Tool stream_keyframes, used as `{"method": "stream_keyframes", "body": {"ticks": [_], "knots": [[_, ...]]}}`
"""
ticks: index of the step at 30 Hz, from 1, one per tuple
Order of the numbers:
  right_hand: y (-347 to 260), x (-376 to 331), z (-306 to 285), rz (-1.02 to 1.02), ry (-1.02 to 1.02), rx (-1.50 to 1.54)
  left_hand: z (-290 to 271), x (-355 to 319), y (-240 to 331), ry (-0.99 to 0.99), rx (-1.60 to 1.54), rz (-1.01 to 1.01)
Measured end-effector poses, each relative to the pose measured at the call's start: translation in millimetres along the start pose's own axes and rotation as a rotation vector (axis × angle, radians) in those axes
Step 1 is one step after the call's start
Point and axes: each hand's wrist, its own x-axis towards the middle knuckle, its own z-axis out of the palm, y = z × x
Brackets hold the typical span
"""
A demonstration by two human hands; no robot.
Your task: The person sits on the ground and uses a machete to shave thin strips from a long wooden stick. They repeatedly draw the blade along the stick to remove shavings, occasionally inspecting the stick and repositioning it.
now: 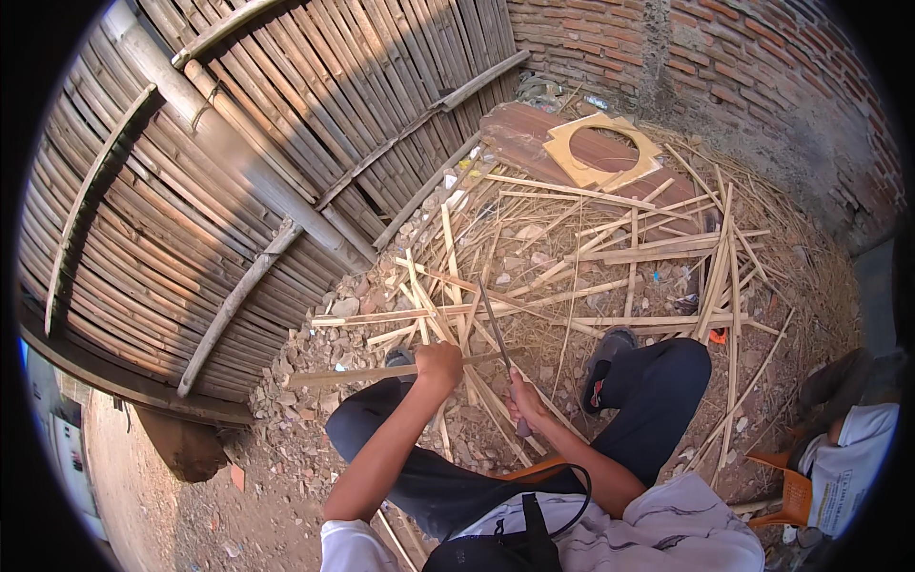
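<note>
My left hand [438,366] is closed around a flat bamboo strip [348,376], which lies crosswise in front of me and sticks out on both sides of the fist. In my right hand [524,400] is a long, narrow knife [496,329], gripped by its handle. The dark blade points up and away, slightly to the left, and crosses near the strip's right end; whether they touch I cannot tell. Below and beyond both hands, loose bamboo strips [457,315] lie crossed on the stony ground, between my bent knees and farther out.
More split bamboo strips [729,276] are heaped ahead and to the right. A yellowish board with a round hole [562,148] rests on a brown panel [515,129]. A bamboo fence [191,286] stands left, a brick wall [743,71] behind. Another person [848,467] is by an orange chair [796,496] at right.
</note>
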Motion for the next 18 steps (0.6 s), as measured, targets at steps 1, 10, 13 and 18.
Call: {"method": "stream_keyframes", "body": {"ticks": [1, 10, 13, 18], "knots": [[-3.2, -3.8, 0.1, -0.022, -0.01, 0.017, -10.5, 7.4, 2.7, -0.043, -0.002, -0.011], [-22.3, -9.9, -2.6, -0.033, -0.08, 0.026, -41.4, 45.3, 48.1, 0.036, 0.165, 0.12], [-37.4, -3.8, -8.2, -0.026, -0.032, 0.036, -42.9, 43.0, 63.2, 0.117, 0.288, 0.128], [-68.0, -20.5, -3.4, -0.174, -0.075, 0.133, -44.6, 43.4, 69.5, 0.102, 0.297, 0.148]]}}
